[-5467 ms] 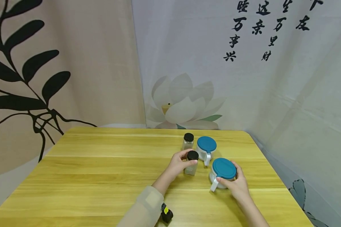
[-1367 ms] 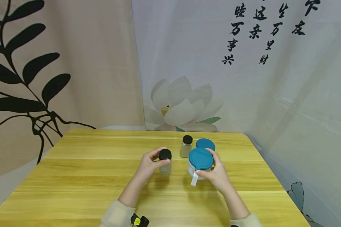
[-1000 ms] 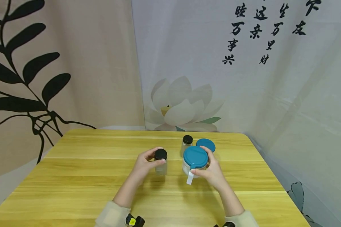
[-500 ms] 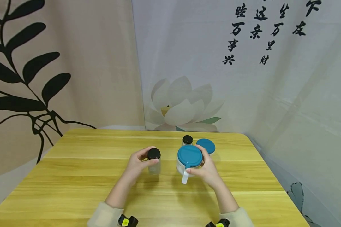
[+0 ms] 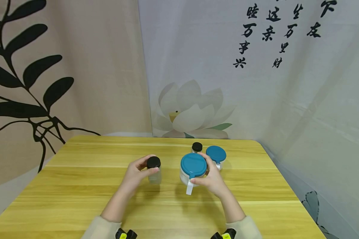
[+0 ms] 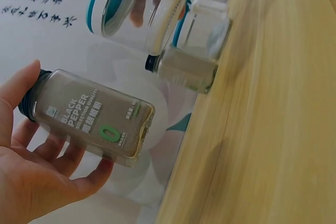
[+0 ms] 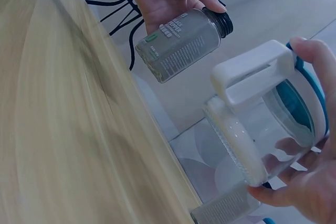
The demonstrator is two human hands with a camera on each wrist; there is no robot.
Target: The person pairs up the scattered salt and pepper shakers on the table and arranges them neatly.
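In my left hand (image 5: 134, 174) I hold a black pepper bottle (image 6: 94, 116) with a black cap, thumb at the cap and fingers along its side. It hangs upright over the table. To its right, my right hand (image 5: 213, 181) grips a clear seasoning jar (image 5: 193, 166) with a blue lid and a white handle, thumb near the top of the handle. Something whitish shows at the jar's bottom (image 7: 239, 140). Both wrist views show daylight between the held things and the table.
Behind the held jar stands a second black-capped bottle (image 5: 196, 147), partly hidden. A second blue-lidded jar (image 5: 216, 153) stands beside it, to the right. All are over a wooden table (image 5: 86, 179), with printed cloth (image 5: 191, 66) hanging behind its far edge.
Both hands have moved left across the table, carrying the pepper bottle and the seasoning jar. The held jar now covers most of the standing bottle and uncovers more of the second jar.
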